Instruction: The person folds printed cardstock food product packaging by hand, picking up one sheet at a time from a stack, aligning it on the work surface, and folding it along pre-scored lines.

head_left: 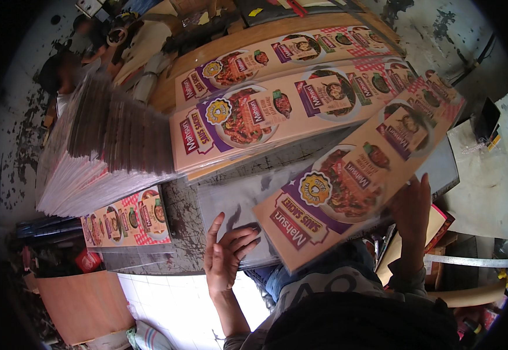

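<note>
A long printed sheet (353, 181) with food pictures on a peach ground is held up slantwise before me. My right hand (412, 210) grips its lower long edge toward the right end, and the sheet partly hides the fingers. My left hand (230, 254) is free, its fingers apart, just left of the sheet's near corner. Beneath the sheet, a clear plastic sleeve (225, 195) lies on the scratched dark worktop (184, 216). Beyond it, two more printed piles of the same design, a nearer one (201, 140) and a farther one (190, 87), lie side by side.
A tall, fanned stack of sleeved sheets (108, 140) leans at the left. In front of it lies a shorter-looking printed piece (128, 219) near the worktop's edge. Other people (58, 73) are at the far left. A brown board (85, 306) stands lower left.
</note>
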The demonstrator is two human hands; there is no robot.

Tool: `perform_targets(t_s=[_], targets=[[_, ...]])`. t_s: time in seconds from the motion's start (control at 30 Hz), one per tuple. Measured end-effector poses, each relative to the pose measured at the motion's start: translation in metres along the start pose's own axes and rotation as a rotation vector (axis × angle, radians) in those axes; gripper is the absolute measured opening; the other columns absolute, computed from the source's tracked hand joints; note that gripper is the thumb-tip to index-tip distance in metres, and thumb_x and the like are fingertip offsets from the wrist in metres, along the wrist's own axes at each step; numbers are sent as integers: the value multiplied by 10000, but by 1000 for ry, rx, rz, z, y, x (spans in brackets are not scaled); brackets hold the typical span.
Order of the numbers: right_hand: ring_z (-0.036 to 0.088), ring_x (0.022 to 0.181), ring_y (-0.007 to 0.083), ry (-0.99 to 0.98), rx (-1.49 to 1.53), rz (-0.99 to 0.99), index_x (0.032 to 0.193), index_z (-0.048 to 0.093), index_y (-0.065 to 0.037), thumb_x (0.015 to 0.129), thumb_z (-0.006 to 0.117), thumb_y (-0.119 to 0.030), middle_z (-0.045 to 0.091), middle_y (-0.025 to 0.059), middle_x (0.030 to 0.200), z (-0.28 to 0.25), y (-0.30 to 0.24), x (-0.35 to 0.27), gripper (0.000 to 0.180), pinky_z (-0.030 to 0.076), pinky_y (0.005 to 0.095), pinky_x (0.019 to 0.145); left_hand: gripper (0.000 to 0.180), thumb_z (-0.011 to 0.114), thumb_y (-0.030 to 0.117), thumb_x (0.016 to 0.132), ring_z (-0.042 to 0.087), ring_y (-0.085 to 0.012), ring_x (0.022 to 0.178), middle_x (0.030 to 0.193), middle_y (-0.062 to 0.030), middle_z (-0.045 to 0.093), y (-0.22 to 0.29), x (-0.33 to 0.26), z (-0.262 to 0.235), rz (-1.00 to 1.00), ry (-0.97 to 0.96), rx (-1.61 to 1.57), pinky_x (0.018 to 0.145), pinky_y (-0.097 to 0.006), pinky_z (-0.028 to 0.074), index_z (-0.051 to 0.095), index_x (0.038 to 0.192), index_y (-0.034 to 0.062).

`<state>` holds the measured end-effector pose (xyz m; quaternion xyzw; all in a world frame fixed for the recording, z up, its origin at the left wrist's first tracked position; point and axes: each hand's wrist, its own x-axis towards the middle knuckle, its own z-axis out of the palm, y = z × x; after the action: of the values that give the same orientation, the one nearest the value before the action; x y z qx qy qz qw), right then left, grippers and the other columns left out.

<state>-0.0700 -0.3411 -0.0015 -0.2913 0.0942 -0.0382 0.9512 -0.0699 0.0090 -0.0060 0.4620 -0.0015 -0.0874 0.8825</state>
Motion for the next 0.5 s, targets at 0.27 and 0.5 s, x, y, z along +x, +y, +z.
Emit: perform_targets(t_s=[0.27, 0.5], targets=[[532, 1067, 249, 229, -711, -205, 1254, 371, 1, 899, 488, -180, 499, 135, 1185, 6, 22, 1, 415, 491, 400, 826, 588, 451, 248, 924, 532, -315, 1089, 1167, -250, 497, 1, 2, 0, -16, -53, 284, 899, -382, 471, 155, 1356, -19], [564, 1022, 258, 46, -330, -1, 1257, 377, -12, 898, 496, -147, 520, 159, 1152, 59, 38, 40, 402, 551, 386, 760, 546, 418, 210, 938, 485, -351, 1132, 1207, -262, 449, -9, -8, -16, -36, 67, 151, 924, -425, 446, 147, 1352, -20]])
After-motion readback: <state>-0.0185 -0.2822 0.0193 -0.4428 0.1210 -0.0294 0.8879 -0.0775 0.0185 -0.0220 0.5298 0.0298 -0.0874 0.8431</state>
